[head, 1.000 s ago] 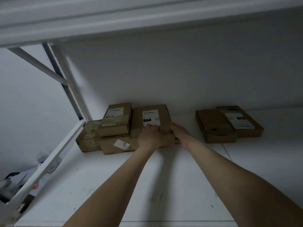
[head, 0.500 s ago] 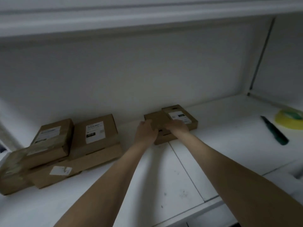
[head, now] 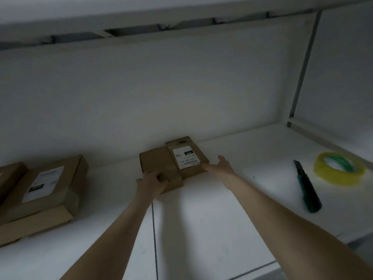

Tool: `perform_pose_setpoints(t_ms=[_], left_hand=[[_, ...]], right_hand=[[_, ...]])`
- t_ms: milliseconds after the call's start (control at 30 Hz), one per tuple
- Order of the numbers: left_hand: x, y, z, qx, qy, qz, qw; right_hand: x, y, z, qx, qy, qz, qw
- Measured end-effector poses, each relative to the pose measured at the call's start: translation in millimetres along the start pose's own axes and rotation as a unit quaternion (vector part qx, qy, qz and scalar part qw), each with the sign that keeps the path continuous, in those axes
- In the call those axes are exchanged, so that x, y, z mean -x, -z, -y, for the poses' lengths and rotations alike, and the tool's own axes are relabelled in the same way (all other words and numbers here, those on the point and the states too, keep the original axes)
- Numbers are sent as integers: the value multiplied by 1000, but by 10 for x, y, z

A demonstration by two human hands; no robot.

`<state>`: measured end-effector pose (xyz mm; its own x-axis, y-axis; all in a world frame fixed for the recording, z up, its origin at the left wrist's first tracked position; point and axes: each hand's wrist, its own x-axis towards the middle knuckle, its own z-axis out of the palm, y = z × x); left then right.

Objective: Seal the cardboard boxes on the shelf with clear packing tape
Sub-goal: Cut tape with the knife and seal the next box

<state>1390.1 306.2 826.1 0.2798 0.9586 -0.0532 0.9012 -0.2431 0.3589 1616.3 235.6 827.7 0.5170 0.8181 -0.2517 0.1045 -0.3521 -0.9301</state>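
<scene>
Two small cardboard boxes lie side by side at the back of the white shelf: a plain box and, to its right, a labelled box. My left hand grips the front left corner of the plain box, thumb on its top. My right hand has its fingers spread at the front right corner of the labelled box, touching its edge. A roll of clear yellowish packing tape lies flat at the far right.
A green utility knife lies left of the tape roll. A stack of larger labelled boxes sits at the left. A shelf board runs overhead, and a metal upright stands at the back right.
My hands left the box stack on the left and went to the two small boxes. My right hand slid off their tops to the labelled box's right corner and opened. The view swung right.
</scene>
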Motion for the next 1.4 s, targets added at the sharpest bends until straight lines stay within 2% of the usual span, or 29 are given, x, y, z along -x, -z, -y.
perform_pose_setpoints(t_ms=[133,267,400,500,567,733,833,900,1033,1100,1167,1267,1400], left_hand=[[59,-231,-408,-40,-37,-13,998],[53,-280,-531,-16,-18,17,1000],[87,-252,-678,-43,28,-55,997],[34,-291,-953,-21,-45,-95,994],[-31,-368,-1200,4,-100,-53,994],[-224,-504,-1537,169,-3,39,985],[-277,-537,-1562,241,8,63,968],[-230,-543,-1576,214,-3,50,975],[-76,-516,-1683,148,-1,51,988],[55,-492,-1773,144,15,90,985],[178,-523,-1851,109,12,155,982],[427,-567,-1977,66,13,224,972],[748,-560,-2133,111,49,277,953]], right_hand=[[-209,371,-31,29,2,9,1000],[-335,637,-44,52,1,-1,999],[-394,718,-71,45,-7,15,999],[-401,691,-32,25,-5,56,998],[-394,660,-13,18,-2,69,997],[-471,586,-1,29,3,80,996],[-483,579,-40,6,26,118,993],[-497,626,-95,9,26,79,996],[-409,1000,-170,174,24,22,984],[-301,1260,-189,283,27,41,958],[-205,1478,-247,337,28,72,938],[-19,1716,-338,365,22,127,922],[190,1990,-395,346,-3,182,920]])
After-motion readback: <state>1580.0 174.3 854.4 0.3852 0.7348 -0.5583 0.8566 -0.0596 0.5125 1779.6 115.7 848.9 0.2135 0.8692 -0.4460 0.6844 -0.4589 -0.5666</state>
